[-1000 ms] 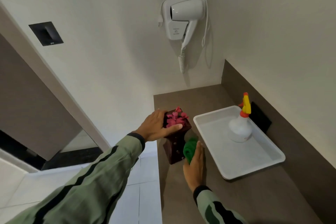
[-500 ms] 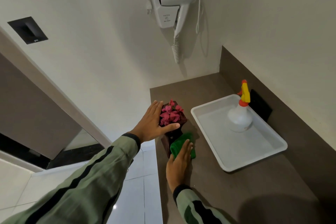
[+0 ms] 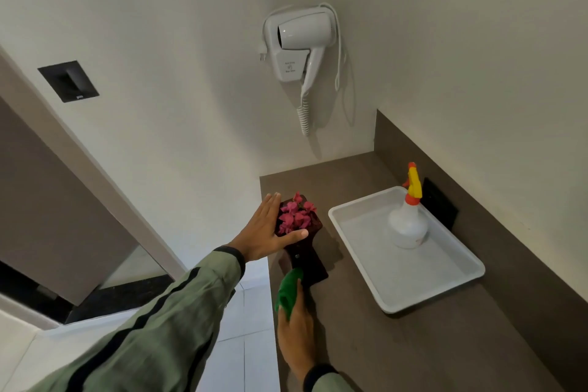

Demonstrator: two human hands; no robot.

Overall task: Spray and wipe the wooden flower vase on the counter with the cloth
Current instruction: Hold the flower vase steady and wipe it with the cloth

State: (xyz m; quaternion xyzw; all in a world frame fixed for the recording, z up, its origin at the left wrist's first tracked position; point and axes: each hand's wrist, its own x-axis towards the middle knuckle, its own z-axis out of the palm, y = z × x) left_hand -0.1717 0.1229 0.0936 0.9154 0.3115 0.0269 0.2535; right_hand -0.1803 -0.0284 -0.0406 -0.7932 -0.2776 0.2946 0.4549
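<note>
The dark wooden vase (image 3: 308, 259) stands near the counter's left edge with pink flowers (image 3: 296, 215) on top. My left hand (image 3: 265, 229) rests on the vase's upper left side, fingers straight, thumb across the front under the flowers. My right hand (image 3: 294, 332) presses a green cloth (image 3: 288, 289) against the vase's lower front left. The spray bottle (image 3: 407, 219), white with a yellow and orange head, stands upright in the white tray (image 3: 445, 289) to the right.
The brown counter (image 3: 397, 350) runs along the right wall, with a dark backsplash and a black plate behind the tray. A white hair dryer (image 3: 300, 41) hangs on the wall above. The counter's left edge drops to a tiled floor.
My right hand has slid the green cloth from the vase's right front side to its lower left front. My left hand has stayed on the vase top. The camera has tilted.
</note>
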